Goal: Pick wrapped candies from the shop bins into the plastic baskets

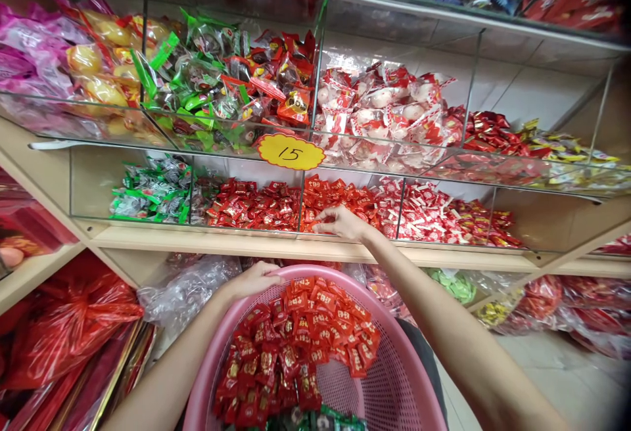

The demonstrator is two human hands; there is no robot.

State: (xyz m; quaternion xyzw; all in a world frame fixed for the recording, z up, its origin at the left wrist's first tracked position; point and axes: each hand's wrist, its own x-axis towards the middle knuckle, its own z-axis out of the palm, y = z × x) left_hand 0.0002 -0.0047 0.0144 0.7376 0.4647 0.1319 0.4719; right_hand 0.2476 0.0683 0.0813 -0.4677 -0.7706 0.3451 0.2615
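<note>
On our far left, we see a shiny red bag (pixel 79 322), and next to it a crinkly clear bag (pixel 192 290). Above the clear bag, the low shelf has green packets (pixel 152 191), then a heap of dark red sweets (pixel 251 204). Our left hand (pixel 255 280) has its grip clamped on the rim of a pink basket (pixel 397 378). In the basket, dark red packets (pixel 259 365) lie on the left, green packs (pixel 320 420) lie at the bottom, and bright orange-red packets (pixel 325 313) lie at the top and right. Above the basket, a yellow tag (pixel 292 151) says 15. Our right hand (pixel 342 223) is over the front of the bin of orange-red sweets (pixel 338 191), with its fingers bent. We cannot tell if that grip is apart, together or has a sweet in it. Further right come red-and-white sweets (pixel 424 207), and then red-and-yellow ones (pixel 486 221) at the end.
</note>
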